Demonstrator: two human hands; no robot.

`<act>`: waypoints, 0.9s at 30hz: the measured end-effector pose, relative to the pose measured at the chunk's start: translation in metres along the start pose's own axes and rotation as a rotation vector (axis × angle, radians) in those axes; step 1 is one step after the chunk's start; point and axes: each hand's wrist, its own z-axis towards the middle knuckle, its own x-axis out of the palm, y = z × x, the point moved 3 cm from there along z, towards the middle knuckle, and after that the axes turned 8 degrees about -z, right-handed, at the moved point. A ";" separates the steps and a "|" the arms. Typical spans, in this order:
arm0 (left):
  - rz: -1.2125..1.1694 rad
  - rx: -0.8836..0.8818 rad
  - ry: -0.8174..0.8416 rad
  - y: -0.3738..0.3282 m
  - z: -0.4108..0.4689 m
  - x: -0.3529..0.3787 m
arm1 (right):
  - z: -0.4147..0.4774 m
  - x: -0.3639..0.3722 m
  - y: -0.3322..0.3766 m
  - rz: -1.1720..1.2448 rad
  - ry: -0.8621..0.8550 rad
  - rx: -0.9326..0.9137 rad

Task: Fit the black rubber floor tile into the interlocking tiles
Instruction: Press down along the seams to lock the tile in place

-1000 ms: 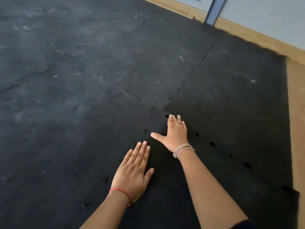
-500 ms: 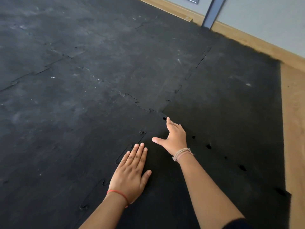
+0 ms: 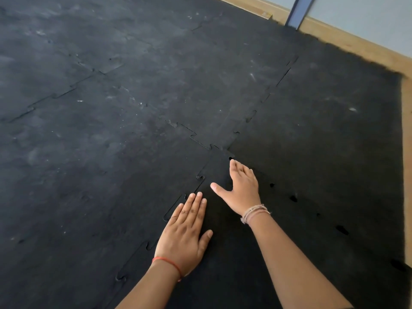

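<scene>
The black rubber floor tile lies under both my hands at the lower middle. Its toothed left edge meets the dusty laid tiles along a jigsaw seam. My left hand lies flat, palm down, fingers together, right beside that seam. My right hand rests near the tile's far corner, fingers arched with the tips pressing down by a small dark gap, thumb spread to the left. Small dark gaps show along the tile's right seam against the darker tile.
Interlocked black tiles cover the floor to the left and ahead. A bare wooden floor strip runs along the right and along the far wall. A grey-blue upright frame stands at the wall, top right.
My right hand has gone from lying flat to arched, its fingertips pressing at the tile's far corner. My left hand has stayed flat in place. The camera has shifted slightly.
</scene>
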 end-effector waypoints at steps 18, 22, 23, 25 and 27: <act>-0.088 0.006 -0.055 0.007 0.001 0.008 | 0.009 0.011 0.015 -0.065 -0.110 0.040; -0.112 -0.001 0.001 0.008 0.000 0.007 | 0.007 0.017 0.020 -0.198 -0.053 0.030; -0.093 -0.003 -0.009 0.006 0.000 0.004 | 0.007 0.015 0.020 -0.207 -0.034 0.015; -0.074 0.006 0.033 0.003 -0.002 0.001 | 0.009 0.010 0.015 -0.199 0.034 -0.026; -0.054 0.012 0.007 0.002 0.001 -0.005 | 0.001 0.005 0.005 -0.195 0.097 -0.085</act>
